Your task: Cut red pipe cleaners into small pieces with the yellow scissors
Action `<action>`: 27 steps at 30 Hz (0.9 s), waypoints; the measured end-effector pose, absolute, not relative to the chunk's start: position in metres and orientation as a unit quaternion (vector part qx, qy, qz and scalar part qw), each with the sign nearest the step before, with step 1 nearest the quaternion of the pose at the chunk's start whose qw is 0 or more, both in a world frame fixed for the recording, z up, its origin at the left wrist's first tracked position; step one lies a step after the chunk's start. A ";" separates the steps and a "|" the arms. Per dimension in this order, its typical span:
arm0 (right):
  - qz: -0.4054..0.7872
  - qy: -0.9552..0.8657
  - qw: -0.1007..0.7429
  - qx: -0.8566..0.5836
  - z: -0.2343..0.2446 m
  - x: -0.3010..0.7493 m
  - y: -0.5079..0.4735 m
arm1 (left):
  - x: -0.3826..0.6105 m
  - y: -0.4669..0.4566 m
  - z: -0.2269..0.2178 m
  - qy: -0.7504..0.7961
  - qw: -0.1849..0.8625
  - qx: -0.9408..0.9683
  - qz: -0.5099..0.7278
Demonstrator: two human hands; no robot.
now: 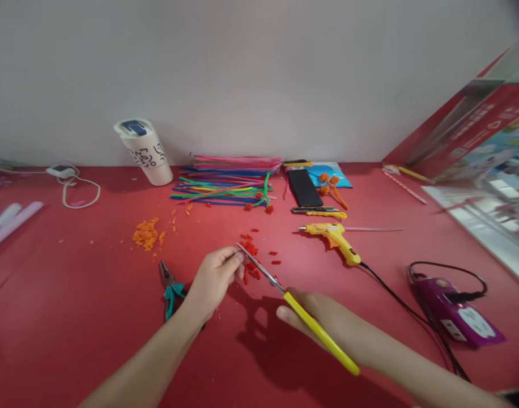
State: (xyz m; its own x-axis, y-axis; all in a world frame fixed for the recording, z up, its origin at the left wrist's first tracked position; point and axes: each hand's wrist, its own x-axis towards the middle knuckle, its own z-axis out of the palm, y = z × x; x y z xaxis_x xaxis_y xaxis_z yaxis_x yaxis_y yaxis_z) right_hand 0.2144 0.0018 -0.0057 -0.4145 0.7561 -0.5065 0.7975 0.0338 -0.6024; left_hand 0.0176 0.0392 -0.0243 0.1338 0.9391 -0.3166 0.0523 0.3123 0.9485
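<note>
My right hand (314,314) is wrapped around a pair of scissors (317,328) with yellow handles. Their narrow metal blades slant up to the left and reach the fingertips of my left hand (217,277). Thumb and forefinger of that hand are pinched together at the blade tips; what lies between them is too small to make out. Just behind and below the blades, short red pipe cleaner pieces (251,271) are scattered on the red table (93,317). Teal-handled pliers (170,289) lie left of my left hand, partly hidden by the wrist.
A heap of orange bits (145,234) lies at left, with a white tumbler (147,153) behind. Coloured pipe cleaners (225,184) line the wall beside a phone (305,188). At right are a yellow glue gun (334,238), its black cord and a purple power strip (459,314).
</note>
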 end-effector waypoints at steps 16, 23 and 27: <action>-0.465 0.702 0.011 0.539 -0.003 0.209 -0.002 | 0.020 0.034 -0.023 0.561 0.573 0.484 0.350; -0.450 0.725 -0.004 0.521 -0.011 0.210 -0.003 | 0.019 0.034 -0.024 0.566 0.572 0.483 0.345; -0.449 0.724 0.003 0.525 -0.008 0.210 -0.002 | 0.017 0.034 -0.027 0.574 0.555 0.497 0.339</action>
State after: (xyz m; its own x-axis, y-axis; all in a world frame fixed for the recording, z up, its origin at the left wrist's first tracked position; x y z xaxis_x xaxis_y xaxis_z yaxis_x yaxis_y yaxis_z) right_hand 0.2100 -0.0017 -0.0076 -0.4494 0.7570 -0.4743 0.7615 0.0471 -0.6464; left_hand 0.0168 0.0339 -0.0269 0.1120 0.9474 -0.2998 0.1939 0.2751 0.9417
